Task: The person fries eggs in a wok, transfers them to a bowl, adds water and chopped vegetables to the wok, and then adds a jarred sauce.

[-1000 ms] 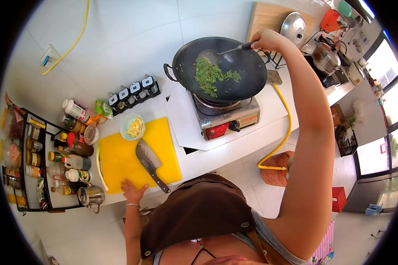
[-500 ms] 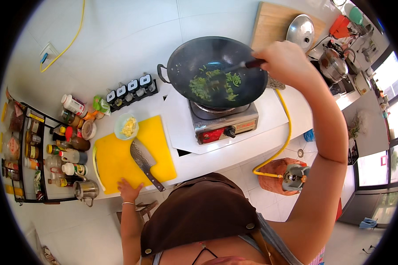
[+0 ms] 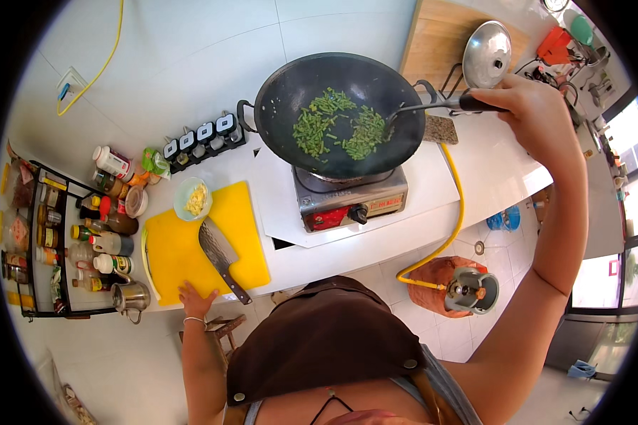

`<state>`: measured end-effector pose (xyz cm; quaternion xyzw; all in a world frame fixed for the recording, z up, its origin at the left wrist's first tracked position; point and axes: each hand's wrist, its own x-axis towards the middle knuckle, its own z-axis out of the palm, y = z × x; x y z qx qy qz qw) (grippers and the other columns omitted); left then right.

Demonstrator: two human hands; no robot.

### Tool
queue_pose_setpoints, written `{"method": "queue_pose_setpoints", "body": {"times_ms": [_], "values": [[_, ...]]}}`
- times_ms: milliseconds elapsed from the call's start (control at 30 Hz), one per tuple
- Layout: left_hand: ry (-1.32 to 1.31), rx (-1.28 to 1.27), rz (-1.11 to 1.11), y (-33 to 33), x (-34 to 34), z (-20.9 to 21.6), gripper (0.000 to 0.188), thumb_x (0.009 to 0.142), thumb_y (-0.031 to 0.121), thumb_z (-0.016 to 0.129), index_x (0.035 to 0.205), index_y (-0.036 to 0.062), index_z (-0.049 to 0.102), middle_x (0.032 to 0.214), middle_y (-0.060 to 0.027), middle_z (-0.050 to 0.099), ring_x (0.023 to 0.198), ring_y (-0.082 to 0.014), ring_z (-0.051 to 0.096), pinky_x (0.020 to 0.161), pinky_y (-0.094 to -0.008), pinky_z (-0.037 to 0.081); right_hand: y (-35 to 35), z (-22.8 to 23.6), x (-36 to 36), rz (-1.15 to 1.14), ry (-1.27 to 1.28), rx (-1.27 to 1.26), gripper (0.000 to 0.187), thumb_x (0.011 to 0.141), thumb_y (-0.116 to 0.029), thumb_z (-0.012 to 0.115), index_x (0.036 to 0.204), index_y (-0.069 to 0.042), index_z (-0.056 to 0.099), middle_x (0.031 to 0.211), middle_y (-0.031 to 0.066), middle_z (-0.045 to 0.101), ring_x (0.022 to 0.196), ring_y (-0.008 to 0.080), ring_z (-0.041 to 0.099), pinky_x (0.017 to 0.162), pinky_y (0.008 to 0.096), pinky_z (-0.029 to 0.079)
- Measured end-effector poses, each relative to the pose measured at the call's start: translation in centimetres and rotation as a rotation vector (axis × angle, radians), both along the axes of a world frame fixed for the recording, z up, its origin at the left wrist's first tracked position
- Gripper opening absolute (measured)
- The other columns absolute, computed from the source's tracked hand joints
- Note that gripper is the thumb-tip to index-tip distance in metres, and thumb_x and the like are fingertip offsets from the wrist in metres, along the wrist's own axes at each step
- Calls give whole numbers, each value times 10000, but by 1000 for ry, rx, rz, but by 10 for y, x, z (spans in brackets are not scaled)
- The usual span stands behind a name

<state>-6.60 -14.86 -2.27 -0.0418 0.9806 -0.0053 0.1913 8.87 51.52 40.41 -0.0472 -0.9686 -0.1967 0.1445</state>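
My right hand (image 3: 535,113) is closed around the dark handle of a long metal spatula (image 3: 429,106). The spatula's head rests among chopped green vegetables (image 3: 365,133), partly hidden by them, at the right side of a black wok (image 3: 280,95). The greens lie in two loose heaps on the wok's bottom. My left hand (image 3: 196,301) lies with fingers spread on the near edge of a yellow cutting board (image 3: 174,248). On that board, right of the hand, is a cleaver (image 3: 221,258). Beyond it stands a pale bowl (image 3: 180,193) of chopped yellowish pieces (image 3: 196,201).
The wok sits on a portable gas stove (image 3: 308,195). A yellow hose (image 3: 455,234) runs down to a gas cylinder (image 3: 468,290) on the floor. Bottles and a rack (image 3: 64,244) crowd the left. A spice caddy (image 3: 205,145) and a pot lid (image 3: 488,53) stand behind.
My right hand has moved right and slightly back, drawing the spatula to the wok's right side. The greens are gathered into fuller heaps. My left hand stays on the board.
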Motion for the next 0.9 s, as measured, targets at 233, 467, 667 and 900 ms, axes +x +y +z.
{"method": "queue_pose_setpoints", "body": {"times_ms": [233,467,667,900], "values": [[-24,28,29,-4,-8,-7,1243,646,694,691,1484,0,91,1486,-365,87,1358,-535,162,1124,-510,205,7,-54,-53,89,-4,-54,325,797,-73,597,1079,-211,680,779,76,635,752,276,644,611,387,486],[-48,34,35,-4,-12,-7,1243,655,672,706,1482,-8,74,1490,-365,60,1371,-527,128,1129,-507,190,-27,-89,-82,-44,-14,-140,409,829,-137,630,1232,-200,597,734,113,611,688,293,620,633,396,491],[-33,45,18,-4,-5,-4,1249,654,665,712,1477,-23,72,1484,-374,69,1357,-537,168,1118,-515,218,-51,-31,-11,85,-21,-154,390,747,-81,682,1125,-174,661,746,91,580,688,276,592,580,387,436],[-53,9,-10,-1,-17,-6,1244,657,695,683,1482,-8,73,1480,-378,85,1354,-552,157,1119,-536,198,-69,-36,-7,90,-23,-191,362,767,-82,663,1121,-162,660,748,98,586,718,284,599,610,387,444]]}}
